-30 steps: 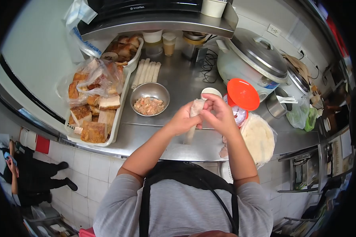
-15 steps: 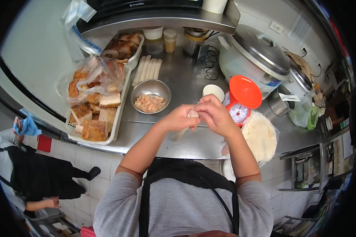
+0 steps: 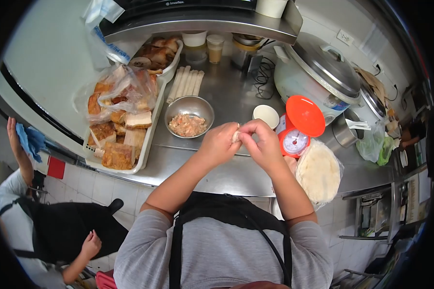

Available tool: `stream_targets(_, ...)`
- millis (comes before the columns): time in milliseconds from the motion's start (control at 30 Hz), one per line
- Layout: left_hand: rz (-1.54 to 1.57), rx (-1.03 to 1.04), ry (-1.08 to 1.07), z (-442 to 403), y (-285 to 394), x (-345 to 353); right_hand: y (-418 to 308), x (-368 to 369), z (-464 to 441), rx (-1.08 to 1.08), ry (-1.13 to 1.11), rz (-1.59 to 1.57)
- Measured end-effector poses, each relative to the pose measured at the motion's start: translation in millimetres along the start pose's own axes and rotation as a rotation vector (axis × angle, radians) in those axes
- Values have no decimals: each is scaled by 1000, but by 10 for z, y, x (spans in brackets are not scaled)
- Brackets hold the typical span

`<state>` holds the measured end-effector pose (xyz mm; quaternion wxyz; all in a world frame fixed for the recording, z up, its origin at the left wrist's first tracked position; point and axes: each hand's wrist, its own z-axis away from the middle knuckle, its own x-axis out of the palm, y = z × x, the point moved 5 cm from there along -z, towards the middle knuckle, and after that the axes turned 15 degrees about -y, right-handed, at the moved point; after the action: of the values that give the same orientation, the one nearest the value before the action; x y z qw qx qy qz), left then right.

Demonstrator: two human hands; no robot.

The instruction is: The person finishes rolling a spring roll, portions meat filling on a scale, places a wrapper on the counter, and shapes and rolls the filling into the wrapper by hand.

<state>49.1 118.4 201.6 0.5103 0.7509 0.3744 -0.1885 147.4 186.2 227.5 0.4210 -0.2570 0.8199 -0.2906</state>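
Note:
My left hand (image 3: 219, 144) is closed around a pale spring roll (image 3: 235, 137), and only a small end of it shows between the hands. The thumb and fingers of my right hand (image 3: 262, 144) pinch at that end. Left of the hands stands a steel bowl (image 3: 208, 111) with a pinkish minced filling (image 3: 188, 125). Behind the bowl several finished pale rolls (image 3: 186, 83) lie side by side. By my right forearm is a stack of round thin wrappers (image 3: 319, 172), partly in a plastic bag.
A white cup (image 3: 265, 116) and a red kitchen scale (image 3: 294, 141) stand beyond my right hand. A large rice cooker (image 3: 306, 82) is at the back. A white tray (image 3: 147, 149) of roasted meat stands left. A co-worker (image 3: 58, 226) with a blue cloth (image 3: 30, 141) is at far left.
The roll's lower end, visible hanging below my left hand before, is now out of sight. My hands stay together. The co-worker has shifted, one arm raised with the cloth. The view has tilted slightly.

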Motion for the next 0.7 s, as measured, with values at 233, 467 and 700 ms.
stream_targets(233,77,-43,-31,0,-42,34,-8,52,43,-50,72,189)
stream_targets(467,210,-107,-95,16,-66,57,-211,38,84,-135,-18,648)
stream_targets(700,273,-119,-92,15,-93,59,-112,-24,56,-122,-65,487)
